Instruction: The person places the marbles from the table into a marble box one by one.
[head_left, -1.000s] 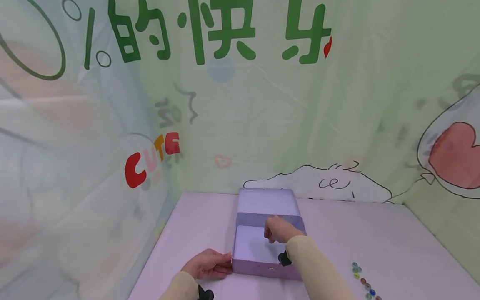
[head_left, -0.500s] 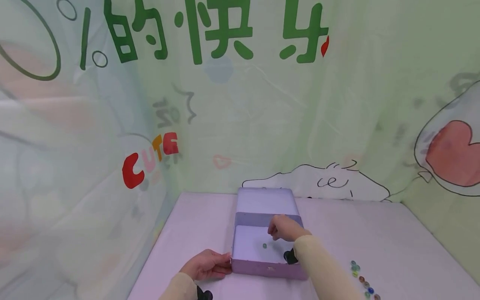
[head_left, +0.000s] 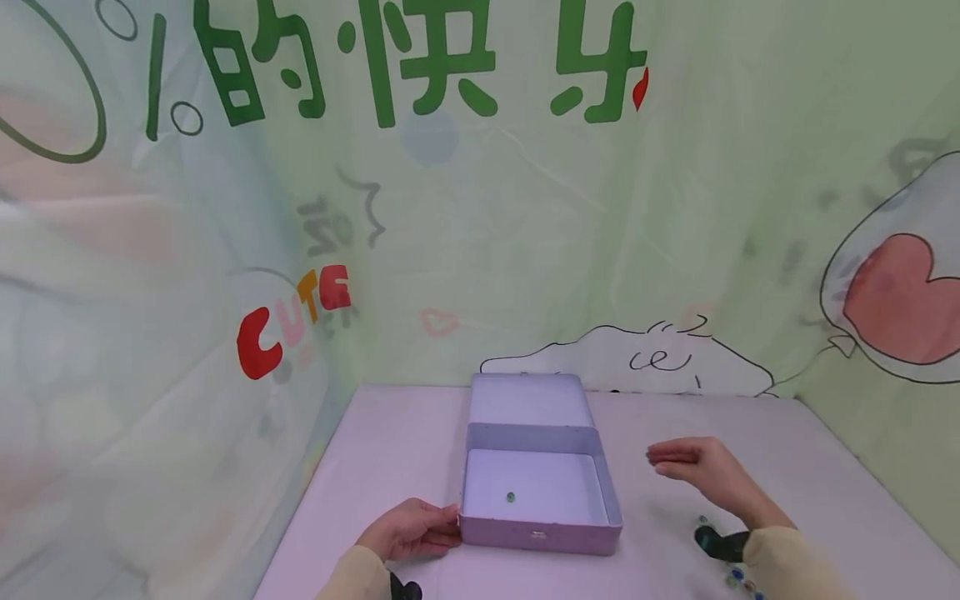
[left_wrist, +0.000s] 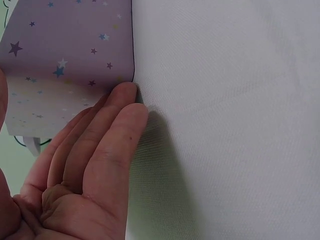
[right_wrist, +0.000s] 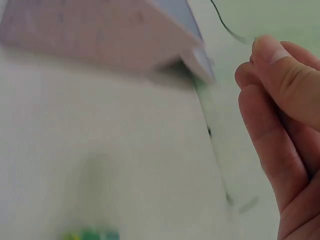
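A lilac box (head_left: 542,537) stands on the table with its lid (head_left: 531,402) raised at the back. One small green marble (head_left: 511,497) lies on its floor. My left hand (head_left: 417,527) touches the box's front left corner; in the left wrist view its fingers (left_wrist: 111,145) lie straight against the star-printed wall (left_wrist: 75,45). To the right of the box, my right hand (head_left: 697,468) is raised over the table, fingers nearly straight and together. In the right wrist view its thumb (right_wrist: 275,65) lies against the forefinger, with no marble showing there.
Several marbles (head_left: 737,575) lie on the table (head_left: 637,550) at the front right, partly hidden by the black wrist camera (head_left: 722,543) and sleeve. A printed cloth (head_left: 525,250) hangs behind the table and along both sides.
My right hand has left the space over the box and moved right, its fingers straightening. A green marble has come into view on the box floor. My left hand stays at the corner.
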